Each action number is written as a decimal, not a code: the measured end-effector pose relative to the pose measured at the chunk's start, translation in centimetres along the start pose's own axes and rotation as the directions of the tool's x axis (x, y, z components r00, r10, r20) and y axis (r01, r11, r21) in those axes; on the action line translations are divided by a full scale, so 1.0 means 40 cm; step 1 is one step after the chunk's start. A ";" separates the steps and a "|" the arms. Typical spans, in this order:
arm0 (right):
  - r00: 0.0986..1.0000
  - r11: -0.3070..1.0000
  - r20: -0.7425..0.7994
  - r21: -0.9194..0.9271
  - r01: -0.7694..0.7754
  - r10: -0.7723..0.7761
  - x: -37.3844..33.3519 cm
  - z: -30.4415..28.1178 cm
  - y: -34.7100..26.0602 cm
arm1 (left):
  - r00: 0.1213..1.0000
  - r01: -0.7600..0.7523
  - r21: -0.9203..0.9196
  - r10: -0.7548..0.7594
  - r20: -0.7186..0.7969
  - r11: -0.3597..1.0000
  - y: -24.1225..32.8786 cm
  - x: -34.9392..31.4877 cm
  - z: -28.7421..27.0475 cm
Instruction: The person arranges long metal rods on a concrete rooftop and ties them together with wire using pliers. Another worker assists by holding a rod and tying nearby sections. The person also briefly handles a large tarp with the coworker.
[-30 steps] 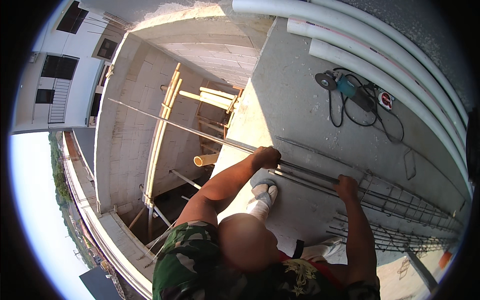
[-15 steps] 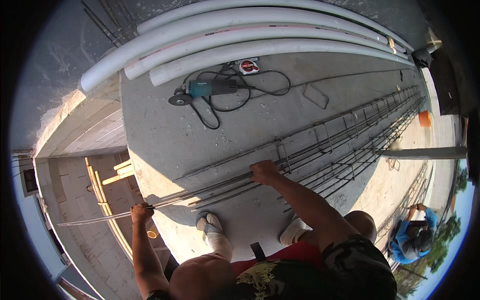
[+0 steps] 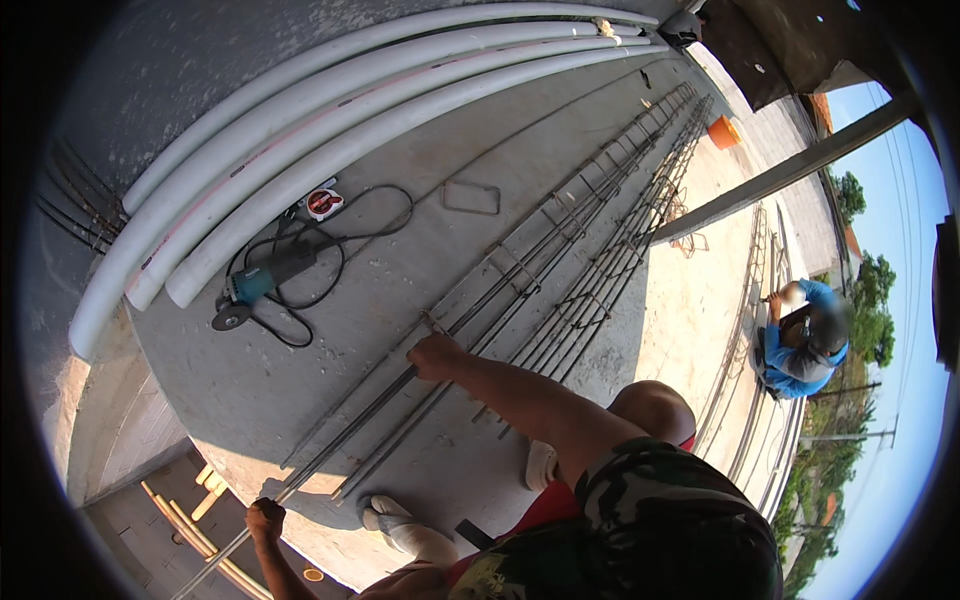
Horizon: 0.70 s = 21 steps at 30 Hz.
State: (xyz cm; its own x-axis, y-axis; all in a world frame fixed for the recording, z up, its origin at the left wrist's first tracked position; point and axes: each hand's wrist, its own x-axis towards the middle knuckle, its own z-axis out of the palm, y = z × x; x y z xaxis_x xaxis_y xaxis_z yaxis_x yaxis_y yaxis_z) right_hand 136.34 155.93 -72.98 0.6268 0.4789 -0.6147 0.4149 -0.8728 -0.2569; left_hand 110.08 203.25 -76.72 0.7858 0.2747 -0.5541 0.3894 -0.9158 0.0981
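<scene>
My left hand (image 3: 265, 520) is closed around the near ends of several long steel reinforcing bars (image 3: 345, 437), which run on past it over the slab edge. Farther up the same bars, my right hand (image 3: 437, 357) grips them with its fingers wrapped round, close to a bent wire stirrup (image 3: 515, 268). These bars belong to a long, narrow rebar cage (image 3: 600, 172) stretching away to the upper right. A second rebar cage (image 3: 590, 300) lies alongside, nearer my body. Which bars sit inside each fist is hidden.
A teal angle grinder (image 3: 262, 275) with a looped cord and a tape measure (image 3: 322, 204) lie beyond the bars, beside large white pipes (image 3: 330, 135). A loose stirrup (image 3: 470, 197) rests nearby. At left the slab drops off. A co-worker in blue (image 3: 805, 335) crouches at right; an orange bucket (image 3: 722, 132) stands farther off.
My view has turned to the right, so the bars now slant more steeply and the co-worker shows more fully. Both hands are still on the bars.
</scene>
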 end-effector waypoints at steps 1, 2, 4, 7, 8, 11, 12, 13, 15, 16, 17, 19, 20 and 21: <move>1.000 1.000 0.018 0.011 -0.004 0.004 0.000 -0.016 -0.006 | 1.000 -0.023 0.031 0.023 0.006 0.999 -0.017 0.004 0.014; 0.999 1.000 0.039 0.022 -0.015 0.014 -0.002 -0.022 -0.004 | 0.999 -0.052 0.059 0.051 0.017 0.997 -0.015 0.004 0.022; 0.997 0.999 0.064 0.029 -0.037 0.035 -0.002 -0.023 -0.005 | 0.999 0.026 0.006 -0.026 0.024 1.000 -0.017 0.000 0.033; 0.998 0.997 0.054 0.070 -0.041 0.037 -0.012 0.018 0.024 | 0.996 0.040 -0.046 -0.036 0.080 0.998 0.038 -0.021 -0.009; 0.999 0.996 0.034 0.085 -0.025 0.023 -0.015 0.018 0.021 | 0.996 0.044 -0.041 -0.040 0.083 0.998 0.035 -0.027 -0.008; 0.994 0.996 0.104 0.082 -0.035 0.027 -0.018 0.015 -0.005 | 0.994 -0.007 0.004 0.007 0.113 1.000 -0.021 -0.027 0.034; 0.995 0.997 0.104 0.079 0.001 -0.009 -0.012 0.017 -0.015 | 0.992 -0.032 0.023 0.029 0.124 0.999 -0.061 -0.022 0.063; 0.993 0.996 0.105 0.079 0.036 -0.045 -0.006 0.029 -0.030 | 0.994 0.001 0.031 -0.004 0.112 1.000 -0.101 -0.023 0.090; 0.991 0.992 0.077 0.075 0.103 -0.109 0.008 0.066 -0.057 | 0.991 -0.067 0.090 0.055 0.121 0.994 -0.151 -0.044 0.106; 0.991 0.990 0.046 0.072 0.121 -0.124 0.007 0.090 -0.060 | 0.986 -0.113 0.120 0.097 0.134 0.986 -0.164 -0.040 0.111; 0.989 0.987 0.016 0.065 0.148 -0.150 0.006 0.097 -0.068 | 0.973 -0.028 0.067 0.012 0.230 0.997 -0.135 -0.056 0.068; 0.989 0.988 0.031 0.071 0.140 -0.142 0.006 0.105 -0.072 | 0.975 -0.121 0.165 0.086 0.205 0.979 -0.183 -0.041 0.108; 0.988 0.986 0.038 0.068 0.149 -0.152 0.010 0.096 -0.085 | 0.976 -0.152 0.212 0.112 0.189 0.966 -0.202 -0.046 0.128; 0.990 0.991 0.065 0.047 0.124 -0.127 0.011 0.082 -0.088 | 0.981 -0.155 0.145 0.135 0.138 0.977 -0.205 -0.046 0.149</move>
State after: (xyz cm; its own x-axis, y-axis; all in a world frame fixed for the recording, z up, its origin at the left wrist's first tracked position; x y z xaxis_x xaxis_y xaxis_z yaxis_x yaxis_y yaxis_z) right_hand 132.97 158.89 -74.79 0.5244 0.5790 -0.6244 0.4582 -0.8099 -0.3662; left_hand 102.59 208.54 -81.43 0.7573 0.1052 -0.6445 0.1890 -0.9800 0.0620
